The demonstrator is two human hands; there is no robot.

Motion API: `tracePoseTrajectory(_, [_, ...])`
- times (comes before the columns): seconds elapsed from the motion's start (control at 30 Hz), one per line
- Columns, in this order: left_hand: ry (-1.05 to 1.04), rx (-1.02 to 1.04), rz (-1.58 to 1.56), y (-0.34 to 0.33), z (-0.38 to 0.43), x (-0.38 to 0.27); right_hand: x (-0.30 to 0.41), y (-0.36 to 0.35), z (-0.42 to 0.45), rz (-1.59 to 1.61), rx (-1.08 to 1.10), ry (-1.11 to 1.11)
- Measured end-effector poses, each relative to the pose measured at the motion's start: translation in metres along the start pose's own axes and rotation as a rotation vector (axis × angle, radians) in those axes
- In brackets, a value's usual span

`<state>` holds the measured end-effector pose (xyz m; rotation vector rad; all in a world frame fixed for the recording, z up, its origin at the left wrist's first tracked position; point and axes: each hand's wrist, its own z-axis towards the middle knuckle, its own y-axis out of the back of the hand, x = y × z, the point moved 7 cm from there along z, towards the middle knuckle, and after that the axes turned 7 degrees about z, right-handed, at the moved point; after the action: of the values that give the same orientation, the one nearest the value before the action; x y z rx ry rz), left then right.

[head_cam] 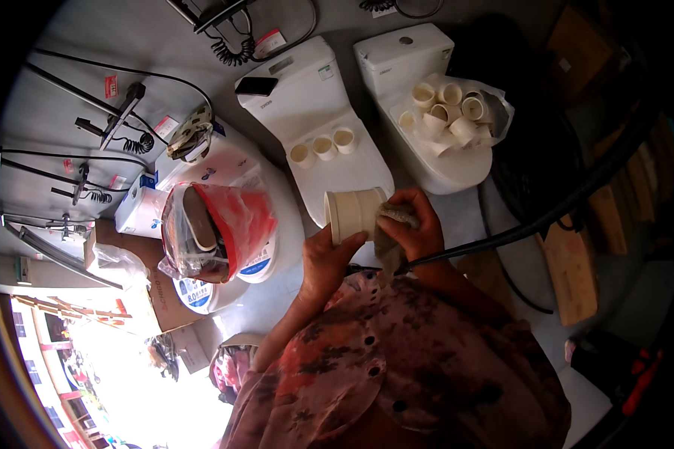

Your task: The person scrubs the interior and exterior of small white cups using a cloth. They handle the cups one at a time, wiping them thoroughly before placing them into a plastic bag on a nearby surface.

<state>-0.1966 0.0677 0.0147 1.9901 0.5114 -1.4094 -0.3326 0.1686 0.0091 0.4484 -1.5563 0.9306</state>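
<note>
My left hand grips a cream plastic pipe coupling from below, its thumb along the near side. The coupling lies sideways in front of my chest, with one open end towards the left. In my right hand is a bunched grey-brown cloth, pressed against the coupling's right end. Just beyond, three similar pipe couplings stand in a row on the closed lid of a white toilet. A clear plastic bag holding several more couplings rests on a second toilet at the right.
A black phone lies on the middle toilet's tank. To the left, a red-and-clear bag sits on another toilet near cardboard boxes. Shower fittings line the wall. A black hose or cable crosses at right, near wooden pieces.
</note>
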Motion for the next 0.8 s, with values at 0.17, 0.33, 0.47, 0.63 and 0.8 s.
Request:
tracePoseTrajectory(0.17, [-0.196,0.080,0.141,-0.015,0.005,-0.022,0.010,0.021,0.017,0.124,-0.015,-0.137])
tracePoseTrajectory(0.33, [-0.587,0.176,0.316,-0.020,0.012,-0.034,-0.015,0.029,0.040,0.256,0.010,-0.203])
tracePoseTrajectory(0.47, [-0.363,0.175,0.190,-0.013,0.020,-0.025,-0.022,0.021,0.026,0.406,-0.218,-0.247])
tracePoseTrajectory(0.63, [-0.018,0.157,0.164,-0.004,0.033,-0.009,-0.015,0.014,0.008,0.121,-0.163,-0.175])
tracePoseTrajectory(0.8, [0.057,0.143,0.091,0.006,0.039,0.013,-0.031,0.025,0.035,-0.200,-0.167,-0.072])
